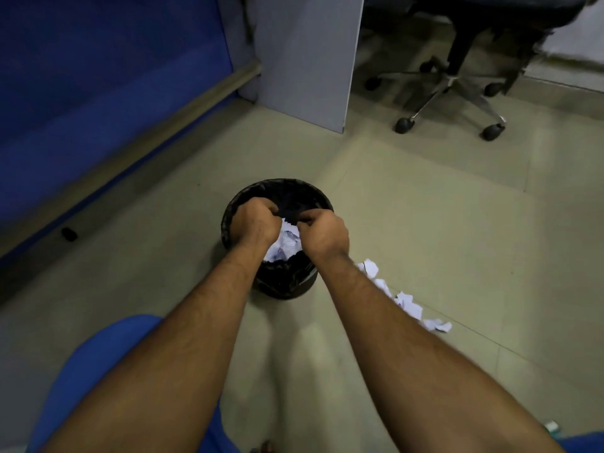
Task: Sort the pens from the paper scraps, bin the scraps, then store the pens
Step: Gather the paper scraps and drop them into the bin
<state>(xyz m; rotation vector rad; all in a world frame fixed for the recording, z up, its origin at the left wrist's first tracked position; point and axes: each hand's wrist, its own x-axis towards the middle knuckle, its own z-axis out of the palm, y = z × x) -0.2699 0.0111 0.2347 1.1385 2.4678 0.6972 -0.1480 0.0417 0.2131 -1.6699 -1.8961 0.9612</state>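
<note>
Currently the step in hand appears to be binning the scraps, carried out over the round black waste bin (277, 279) lined with a glossy black plastic bag, which stands on the pale tiled floor (425, 207).

Left side: the left hand (256, 220) sits over the bin mouth with its fingers curled down; it seems to grip the white crumpled paper scraps (287, 241), though the fingertips are hidden.

Centre: the scraps bunch between both hands, just inside the near rim. They are thin, creased and light, so they drift easily. Keep both hands low inside the rim, then release the bunch inward, away from the edge.

Right side: the right hand (323, 235) is curled and pinches the same bunch from the other side. Beside the right forearm, a trail of loose white torn paper pieces (405, 300) lies on the floor, outside the bin. These likely need gathering next.

No pens are visible in this view. A black wheeled office chair (457, 76) stands well apart, beyond a grey partition panel (307, 60).
</note>
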